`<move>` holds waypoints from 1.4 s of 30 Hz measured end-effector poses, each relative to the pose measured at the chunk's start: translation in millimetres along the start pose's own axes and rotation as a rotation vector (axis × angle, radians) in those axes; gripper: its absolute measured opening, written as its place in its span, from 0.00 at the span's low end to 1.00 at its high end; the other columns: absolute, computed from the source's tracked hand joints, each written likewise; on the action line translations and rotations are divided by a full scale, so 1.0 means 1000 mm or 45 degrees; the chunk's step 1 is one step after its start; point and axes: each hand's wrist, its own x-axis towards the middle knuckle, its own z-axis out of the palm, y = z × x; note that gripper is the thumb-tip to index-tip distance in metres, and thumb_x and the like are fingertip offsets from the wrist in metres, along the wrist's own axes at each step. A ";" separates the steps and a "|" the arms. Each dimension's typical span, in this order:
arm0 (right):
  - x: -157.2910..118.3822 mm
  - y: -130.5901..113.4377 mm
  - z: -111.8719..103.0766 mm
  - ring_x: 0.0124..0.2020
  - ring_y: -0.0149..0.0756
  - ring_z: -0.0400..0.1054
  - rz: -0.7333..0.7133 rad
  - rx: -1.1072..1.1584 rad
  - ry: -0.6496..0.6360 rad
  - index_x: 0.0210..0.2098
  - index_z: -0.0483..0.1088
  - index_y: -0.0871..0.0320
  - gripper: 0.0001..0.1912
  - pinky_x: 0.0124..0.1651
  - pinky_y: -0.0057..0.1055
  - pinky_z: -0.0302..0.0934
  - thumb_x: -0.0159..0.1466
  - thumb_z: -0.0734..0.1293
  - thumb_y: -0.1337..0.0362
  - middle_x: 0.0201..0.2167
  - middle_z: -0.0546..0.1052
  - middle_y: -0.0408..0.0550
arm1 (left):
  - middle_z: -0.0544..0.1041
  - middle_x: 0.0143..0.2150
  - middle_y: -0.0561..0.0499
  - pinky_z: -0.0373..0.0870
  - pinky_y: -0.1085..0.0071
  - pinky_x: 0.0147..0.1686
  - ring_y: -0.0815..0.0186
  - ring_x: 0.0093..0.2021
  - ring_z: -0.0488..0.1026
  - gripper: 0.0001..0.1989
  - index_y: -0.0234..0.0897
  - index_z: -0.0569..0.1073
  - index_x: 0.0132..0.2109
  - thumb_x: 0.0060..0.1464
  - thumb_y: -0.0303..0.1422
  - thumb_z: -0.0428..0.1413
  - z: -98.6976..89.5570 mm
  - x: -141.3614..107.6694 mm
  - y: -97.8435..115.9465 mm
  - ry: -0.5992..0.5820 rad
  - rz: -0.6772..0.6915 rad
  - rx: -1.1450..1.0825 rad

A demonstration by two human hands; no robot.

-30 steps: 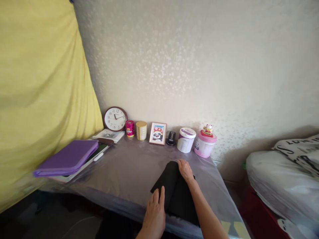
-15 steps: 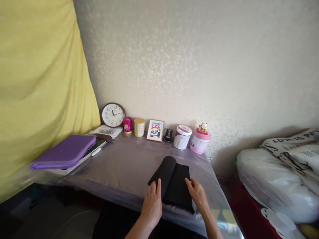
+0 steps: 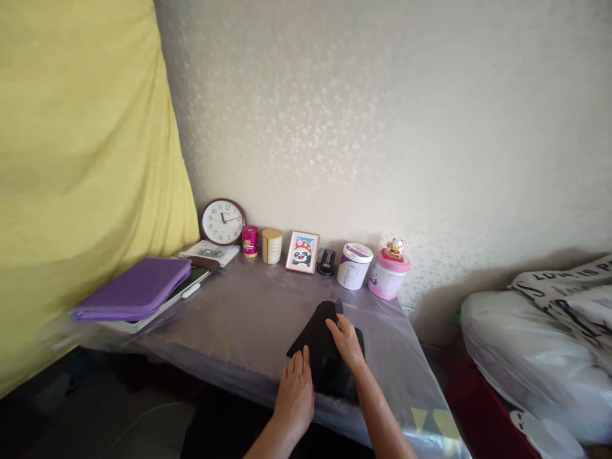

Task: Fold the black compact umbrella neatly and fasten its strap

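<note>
A folded black cloth (image 3: pixel 315 330) lies near the front edge of the plastic-covered table (image 3: pixel 239 319). On its near left part rests my left hand (image 3: pixel 295 390), fingers stretched forward and lying flat. My right hand (image 3: pixel 345 339) is on the upper right of the cloth, its fingers bent against the fold near the far end; whether it pinches the fabric is hard to make out. The right forearm covers part of the cloth's right side.
Along the wall stand a clock (image 3: pixel 223 221), a pink can (image 3: pixel 250 241), a yellow-lidded jar (image 3: pixel 272 247), a picture frame (image 3: pixel 303 252), a black object (image 3: pixel 326 262) and two tubs (image 3: pixel 354 266). A purple folder (image 3: pixel 136 287) lies left, bulky bags (image 3: pixel 526 350) right.
My right hand has moved from the cloth's right edge up and left onto its far fold. The left hand stays at the near left. The view has shifted slightly.
</note>
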 end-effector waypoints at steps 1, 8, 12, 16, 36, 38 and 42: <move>0.003 0.000 0.007 0.22 0.32 0.61 0.004 0.015 -0.033 0.30 0.69 0.58 0.17 0.24 0.26 0.55 0.57 0.58 0.52 0.18 0.67 0.41 | 0.54 0.62 0.36 0.53 0.60 0.57 0.55 0.61 0.53 0.33 0.24 0.48 0.63 0.47 0.19 0.41 0.003 0.000 -0.002 0.020 0.009 -0.002; 0.011 0.011 0.038 0.25 0.34 0.65 0.061 -0.118 -0.163 0.38 0.69 0.60 0.15 0.28 0.28 0.58 0.58 0.59 0.57 0.21 0.70 0.43 | 0.60 0.59 0.37 0.54 0.60 0.56 0.55 0.58 0.57 0.27 0.24 0.60 0.58 0.49 0.22 0.42 0.007 0.002 -0.006 0.112 0.015 0.005; 0.012 0.012 0.040 0.33 0.38 0.69 0.055 -0.200 -0.225 0.43 0.67 0.61 0.16 0.35 0.29 0.60 0.58 0.60 0.60 0.28 0.74 0.48 | 0.62 0.58 0.38 0.55 0.60 0.55 0.56 0.58 0.58 0.25 0.26 0.60 0.57 0.50 0.24 0.43 0.009 0.001 -0.010 0.129 -0.006 -0.011; 0.011 0.006 0.038 0.33 0.38 0.71 0.042 -0.193 -0.317 0.46 0.65 0.63 0.17 0.36 0.30 0.60 0.60 0.59 0.60 0.28 0.76 0.49 | 0.64 0.57 0.38 0.59 0.60 0.53 0.57 0.56 0.61 0.24 0.27 0.57 0.58 0.53 0.28 0.44 0.011 -0.005 -0.018 0.236 0.023 -0.015; -0.016 -0.010 0.016 0.39 0.34 0.67 -0.667 -0.179 -0.530 0.41 0.73 0.52 0.14 0.45 0.31 0.60 0.65 0.56 0.62 0.38 0.77 0.43 | 0.52 0.63 0.44 0.50 0.56 0.58 0.55 0.62 0.49 0.34 0.37 0.54 0.61 0.44 0.25 0.47 0.016 0.007 -0.016 0.177 0.225 -0.098; -0.015 -0.004 0.015 0.44 0.36 0.65 -0.765 -0.164 -0.479 0.41 0.73 0.54 0.14 0.49 0.34 0.58 0.65 0.56 0.62 0.39 0.77 0.45 | 0.50 0.64 0.43 0.49 0.57 0.58 0.56 0.62 0.49 0.35 0.38 0.52 0.62 0.45 0.24 0.46 0.020 0.008 -0.016 0.146 0.215 -0.095; -0.003 0.012 0.018 0.51 0.37 0.62 -0.834 -0.225 -0.469 0.41 0.72 0.54 0.15 0.56 0.40 0.51 0.66 0.55 0.63 0.41 0.77 0.45 | 0.46 0.66 0.42 0.49 0.56 0.58 0.56 0.63 0.48 0.37 0.39 0.47 0.64 0.44 0.20 0.43 0.021 0.010 -0.013 0.098 0.163 -0.029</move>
